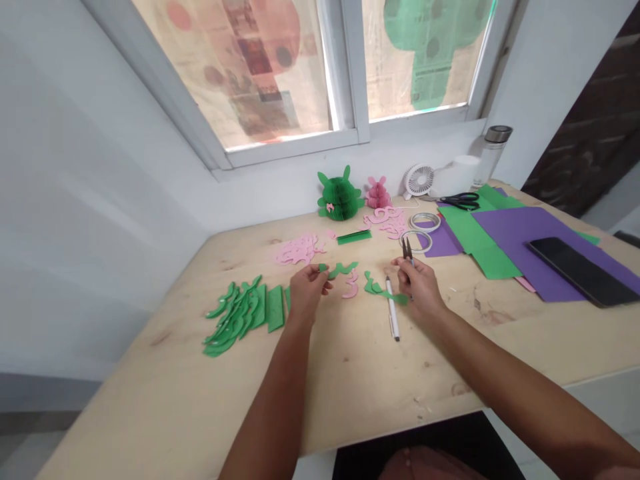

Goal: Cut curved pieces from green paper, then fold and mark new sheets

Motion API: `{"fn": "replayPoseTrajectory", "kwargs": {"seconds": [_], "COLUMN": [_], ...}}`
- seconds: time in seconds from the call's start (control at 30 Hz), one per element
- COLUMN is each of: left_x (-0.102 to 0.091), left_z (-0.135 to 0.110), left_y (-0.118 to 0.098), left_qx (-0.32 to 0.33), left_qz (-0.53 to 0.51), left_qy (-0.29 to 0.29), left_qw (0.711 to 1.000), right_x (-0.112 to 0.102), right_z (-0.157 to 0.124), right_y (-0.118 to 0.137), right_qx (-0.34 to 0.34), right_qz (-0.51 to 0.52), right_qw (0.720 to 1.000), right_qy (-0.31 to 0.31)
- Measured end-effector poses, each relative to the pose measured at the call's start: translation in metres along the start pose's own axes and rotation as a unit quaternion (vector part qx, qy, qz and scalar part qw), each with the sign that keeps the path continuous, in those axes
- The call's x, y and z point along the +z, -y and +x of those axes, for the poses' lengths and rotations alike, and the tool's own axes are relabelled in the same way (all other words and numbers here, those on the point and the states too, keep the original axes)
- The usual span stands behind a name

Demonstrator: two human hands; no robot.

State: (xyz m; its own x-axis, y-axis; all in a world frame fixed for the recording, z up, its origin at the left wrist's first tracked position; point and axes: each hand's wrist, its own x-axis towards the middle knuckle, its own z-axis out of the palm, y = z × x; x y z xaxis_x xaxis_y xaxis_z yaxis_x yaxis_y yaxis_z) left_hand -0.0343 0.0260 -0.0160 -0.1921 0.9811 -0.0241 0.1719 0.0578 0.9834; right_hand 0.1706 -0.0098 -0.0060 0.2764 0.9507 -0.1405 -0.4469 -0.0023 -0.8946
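Note:
My left hand (307, 293) pinches one end of a wavy green paper cutout (344, 269) above the tabletop. My right hand (421, 288) is closed around a small pair of scissors (407, 249); the dark blades point away from me, slightly apart, and the handles are mostly hidden by the fingers. Between the hands lie a pink paper scrap (351, 288) and a second green cutout (383, 290), which reaches across a white pen (393, 313). Left of my left hand are a pile of curved green cutouts (235, 317) and a folded green strip (275, 308).
Pink cutouts (299, 249) lie farther back. Green (341, 198) and pink (379, 193) paper figures stand by the wall, near a small fan (419, 180). To the right are tape rolls (425, 222), black-handled scissors (463, 200), purple paper (515, 230), a phone (583, 270) and a bottle (493, 157).

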Motion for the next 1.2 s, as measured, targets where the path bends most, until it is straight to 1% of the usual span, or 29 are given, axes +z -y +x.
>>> {"fn": "replayPoseTrajectory", "kwargs": {"seconds": [0.1,0.17,0.3,0.4,0.47,0.5,0.6,0.7,0.77,0.9,1.0,1.1,1.2], "left_x": [-0.012,-0.020,-0.033,-0.031,-0.021,-0.014,0.012,0.034,0.042,0.050,0.056,0.062,0.065], "left_z": [0.011,0.016,0.016,0.009,0.001,-0.003,-0.014,-0.022,-0.024,-0.020,-0.014,-0.012,-0.013], "left_y": [0.004,0.006,0.004,-0.001,-0.003,-0.004,-0.004,-0.005,-0.006,-0.009,-0.009,-0.007,-0.002], "left_qx": [0.026,0.036,0.056,0.094,0.127,0.144,0.191,0.236,0.262,0.302,0.318,0.332,0.343], "left_qz": [0.087,0.154,0.294,0.374,0.410,0.424,0.453,0.479,0.495,0.523,0.543,0.556,0.557], "left_qy": [-0.050,-0.072,-0.103,-0.112,-0.082,-0.050,0.071,0.133,0.161,0.214,0.233,0.238,0.238], "left_qw": [0.995,0.985,0.949,0.916,0.899,0.893,0.868,0.835,0.812,0.768,0.741,0.724,0.718], "right_x": [-0.002,-0.003,-0.005,-0.006,-0.006,-0.006,-0.005,-0.004,-0.004,-0.004,-0.003,-0.002,-0.002], "right_z": [0.002,0.004,0.006,0.007,0.007,0.007,0.006,0.005,0.005,0.005,0.004,0.003,0.003], "right_y": [0.000,-0.001,-0.002,-0.004,-0.004,-0.004,-0.003,-0.002,-0.001,-0.001,0.000,0.001,0.001], "right_qx": [-0.003,-0.003,-0.003,-0.002,-0.002,-0.002,-0.001,-0.003,-0.004,-0.005,-0.005,-0.006,-0.007], "right_qz": [0.004,0.006,0.010,0.014,0.017,0.019,0.021,0.021,0.021,0.021,0.021,0.022,0.021], "right_qw": [1.000,1.000,1.000,1.000,1.000,1.000,1.000,1.000,1.000,1.000,1.000,1.000,1.000], "right_qy": [0.003,0.005,0.010,0.013,0.013,0.013,0.012,0.009,0.006,0.005,0.004,0.002,-0.003]}}
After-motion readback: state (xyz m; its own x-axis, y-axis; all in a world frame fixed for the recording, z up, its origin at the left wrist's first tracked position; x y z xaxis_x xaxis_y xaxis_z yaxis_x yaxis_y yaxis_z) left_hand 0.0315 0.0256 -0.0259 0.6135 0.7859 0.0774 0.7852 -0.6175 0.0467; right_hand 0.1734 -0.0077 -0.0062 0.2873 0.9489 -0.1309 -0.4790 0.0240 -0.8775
